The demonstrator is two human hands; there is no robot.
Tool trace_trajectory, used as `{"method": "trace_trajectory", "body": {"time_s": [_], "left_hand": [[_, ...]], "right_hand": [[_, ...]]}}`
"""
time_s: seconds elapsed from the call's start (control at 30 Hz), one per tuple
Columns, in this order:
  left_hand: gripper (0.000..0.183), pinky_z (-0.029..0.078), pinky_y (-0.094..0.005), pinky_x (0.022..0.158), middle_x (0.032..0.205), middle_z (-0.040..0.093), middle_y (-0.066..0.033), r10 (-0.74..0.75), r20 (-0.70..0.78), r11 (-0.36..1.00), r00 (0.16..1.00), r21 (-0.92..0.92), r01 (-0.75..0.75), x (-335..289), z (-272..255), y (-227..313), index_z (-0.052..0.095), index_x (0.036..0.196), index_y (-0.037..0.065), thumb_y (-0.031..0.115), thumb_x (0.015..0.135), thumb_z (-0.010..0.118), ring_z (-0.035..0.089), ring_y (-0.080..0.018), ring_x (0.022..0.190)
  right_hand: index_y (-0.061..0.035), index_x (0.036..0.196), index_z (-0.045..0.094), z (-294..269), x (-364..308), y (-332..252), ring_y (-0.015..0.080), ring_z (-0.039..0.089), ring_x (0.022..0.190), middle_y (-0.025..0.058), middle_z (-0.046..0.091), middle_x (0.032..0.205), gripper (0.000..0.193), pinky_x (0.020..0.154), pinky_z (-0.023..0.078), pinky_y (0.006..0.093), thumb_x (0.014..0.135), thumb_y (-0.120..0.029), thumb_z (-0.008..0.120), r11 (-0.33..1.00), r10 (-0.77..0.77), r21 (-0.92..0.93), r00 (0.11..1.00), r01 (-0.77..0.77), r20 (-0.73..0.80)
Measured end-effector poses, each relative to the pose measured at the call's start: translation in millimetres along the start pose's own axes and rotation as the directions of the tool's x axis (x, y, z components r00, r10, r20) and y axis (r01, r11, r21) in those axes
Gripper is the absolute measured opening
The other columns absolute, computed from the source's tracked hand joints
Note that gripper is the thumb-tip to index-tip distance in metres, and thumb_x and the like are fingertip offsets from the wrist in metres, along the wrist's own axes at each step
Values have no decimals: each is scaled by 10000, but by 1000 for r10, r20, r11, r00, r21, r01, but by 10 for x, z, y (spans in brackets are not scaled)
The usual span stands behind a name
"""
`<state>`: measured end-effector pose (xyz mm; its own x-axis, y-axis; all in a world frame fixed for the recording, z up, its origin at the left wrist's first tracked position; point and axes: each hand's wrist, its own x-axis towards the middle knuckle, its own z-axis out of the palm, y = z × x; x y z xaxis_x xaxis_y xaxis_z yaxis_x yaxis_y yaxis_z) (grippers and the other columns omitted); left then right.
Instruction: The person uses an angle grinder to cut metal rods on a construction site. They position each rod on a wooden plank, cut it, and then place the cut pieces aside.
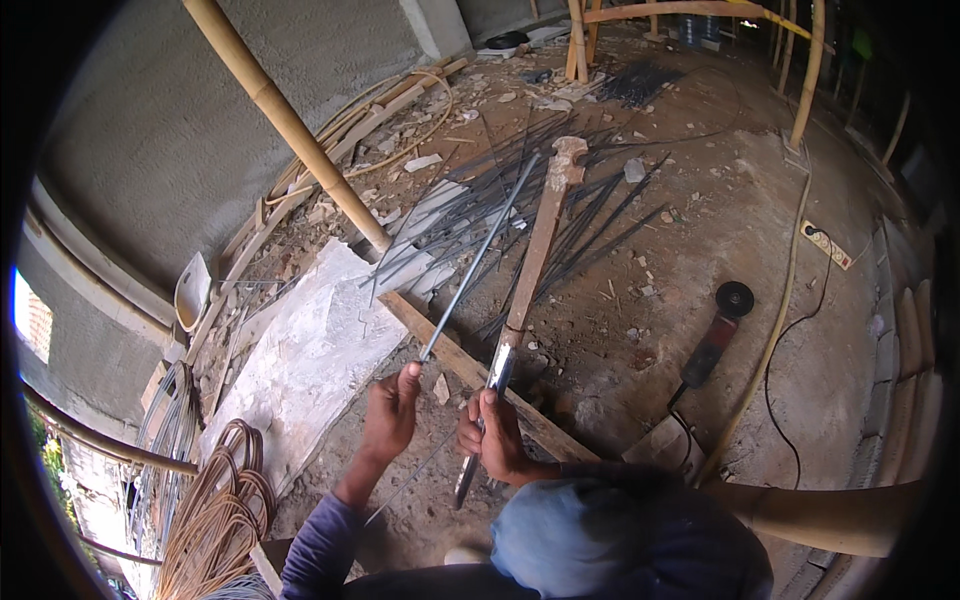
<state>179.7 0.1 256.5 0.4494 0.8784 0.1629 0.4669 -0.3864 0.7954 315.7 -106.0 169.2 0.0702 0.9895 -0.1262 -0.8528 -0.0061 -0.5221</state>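
Observation:
My left hand [388,412] is closed round a thin grey steel rod [482,255], which slants up and away to the right. My right hand [492,437] grips the handle of a long rusty bar tool [538,245] with a notched head at its far end. The handle looks silver and dark, and its lower end sticks out below my fist. Rod and tool point away from me, side by side and apart. A wooden plank [545,432] lies under them on the ground. Beyond is a loose pile of dark steel rods [590,225].
A black and red angle grinder [712,340] lies at the right, near a white power strip [826,246] and cables. Coils of rusty rod [225,495] sit at the lower left, beside a whitish sheet [300,340]. A bamboo pole [285,120] leans across the upper left.

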Motion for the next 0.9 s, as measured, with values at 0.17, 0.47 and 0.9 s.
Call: {"method": "trace_trajectory", "body": {"time_s": [0.17,0.47,0.9], "left_hand": [[538,310,-362,584,692,329,36,10,-63,999,998,47,-7,-84,-249,-248,463,792,22,360,1206,519,292,-110,693],[505,318,-358,552,661,381,-16,17,-70,999,997,46,-14,-235,238,58,533,800,1,317,1193,558,347,-94,674],[524,267,-357,537,639,409,26,132,-5,991,991,-12,-132,27,184,268,537,790,15,341,1200,531,329,-83,628]], "right_hand": [[-121,944,462,-480,-219,-29,97,383,542,-14,407,684,492,520,367,306,1169,-557,489,985,-42,-168,994,25,-98],[-136,930,447,-61,-115,3,93,357,535,-26,378,658,554,515,351,301,1121,-651,525,1000,-3,-18,1000,2,-18],[-125,943,454,-46,-231,-359,81,391,538,-21,417,683,482,504,370,282,1177,-546,469,996,-74,48,994,70,83]]}}
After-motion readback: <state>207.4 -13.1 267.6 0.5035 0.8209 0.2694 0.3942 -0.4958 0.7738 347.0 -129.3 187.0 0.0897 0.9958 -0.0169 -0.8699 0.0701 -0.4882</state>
